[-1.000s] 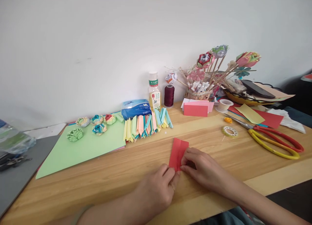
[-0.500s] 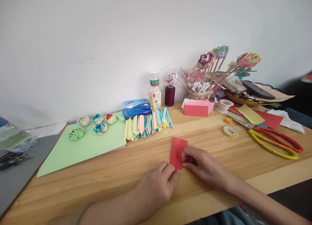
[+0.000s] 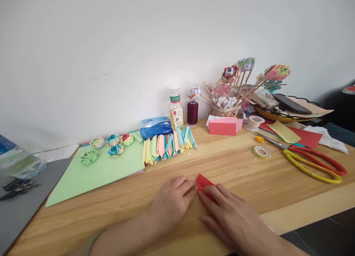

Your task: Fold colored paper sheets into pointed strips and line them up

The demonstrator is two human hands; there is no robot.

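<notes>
A small red folded paper (image 3: 202, 181) lies on the wooden table (image 3: 249, 178) near the front edge. My right hand (image 3: 230, 215) lies over its near half, fingers stretched flat and pressing it down. My left hand (image 3: 173, 202) rests just left of the paper, fingers loosely curled, fingertips touching its left edge. Only the far corner of the red paper shows between the two hands.
A green sheet (image 3: 102, 171) with several paper roses (image 3: 88, 157) lies at left. Folded coloured strips (image 3: 168, 144), a tissue pack (image 3: 155, 125), a bottle (image 3: 176, 110) and a thread spool (image 3: 192, 112) stand behind. Scissors (image 3: 313, 160), tape rolls (image 3: 261, 151) and paper flowers on sticks (image 3: 238, 86) are at right.
The red paper has been folded shorter and drawn toward me. My right hand has flattened over it. My left hand moved up to its left edge. The view tipped slightly.
</notes>
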